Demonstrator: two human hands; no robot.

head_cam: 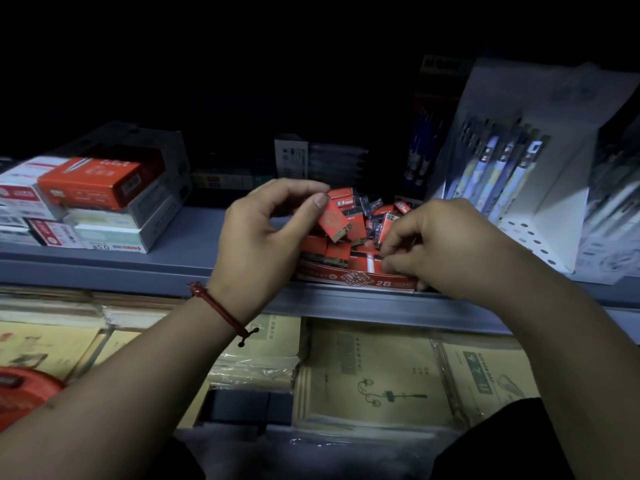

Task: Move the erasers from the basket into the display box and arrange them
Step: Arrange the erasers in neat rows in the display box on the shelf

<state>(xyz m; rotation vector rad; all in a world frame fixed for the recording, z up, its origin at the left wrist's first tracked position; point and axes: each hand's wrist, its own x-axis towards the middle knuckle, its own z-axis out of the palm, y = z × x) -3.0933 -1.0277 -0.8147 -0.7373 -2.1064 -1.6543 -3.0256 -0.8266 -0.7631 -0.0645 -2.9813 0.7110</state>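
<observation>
A red display box (pixel 356 280) marked 2B stands at the front edge of a grey shelf, holding several red-wrapped erasers (pixel 360 220) in a loose heap. My left hand (pixel 263 237) hovers over the box's left side and pinches one red eraser (pixel 336 223) between thumb and forefinger, tilted above the pile. My right hand (pixel 446 244) reaches into the box's right side, its curled fingertips pinching a red eraser (pixel 379 252) near the front row. The red basket (pixel 24 393) shows only as a rim at the lower left.
Stacked red and white stationery boxes (pixel 93 199) sit on the grey shelf (pixel 194 237) to the left. A white pen display (pixel 512 174) stands on the right. Wrapped notebooks (pixel 370 375) lie on the lower shelf. The back of the shelf is dark.
</observation>
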